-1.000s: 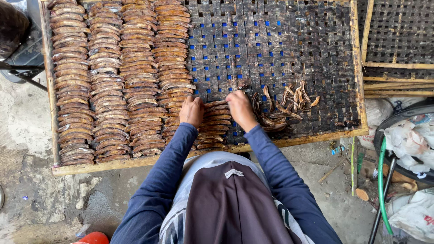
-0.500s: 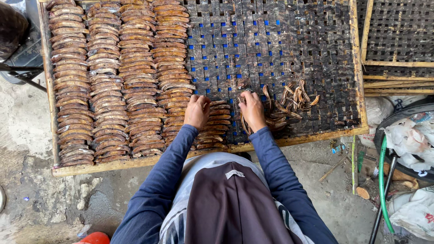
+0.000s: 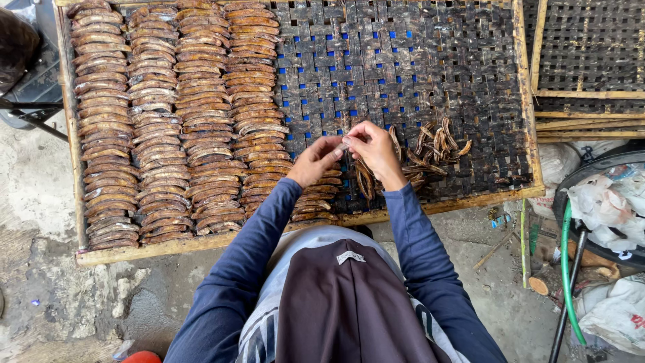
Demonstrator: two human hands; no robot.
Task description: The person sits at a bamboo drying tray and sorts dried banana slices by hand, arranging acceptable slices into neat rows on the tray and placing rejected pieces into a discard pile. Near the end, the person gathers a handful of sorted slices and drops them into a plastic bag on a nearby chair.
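A large woven bamboo drying tray (image 3: 416, 74) in a wooden frame lies in front of me. Its left half carries neat columns of brown dried banana slices (image 3: 161, 121). My left hand (image 3: 314, 161) and my right hand (image 3: 375, 149) meet above the tray, both pinching one pale dried banana slice (image 3: 344, 142) between the fingertips. A short started row of slices (image 3: 316, 198) lies below my hands. A loose pile of dried slices (image 3: 430, 151) sits just right of my right hand.
A second woven tray (image 3: 591, 47) lies at the upper right. White plastic bags (image 3: 615, 202) and a green hose (image 3: 568, 262) sit at the right on the rough concrete ground (image 3: 60, 296). A dark object (image 3: 17, 47) stands at the far left.
Both hands have lifted off the started row on the tray and come together, now holding one slice between them. The right hand had been at the loose pile.
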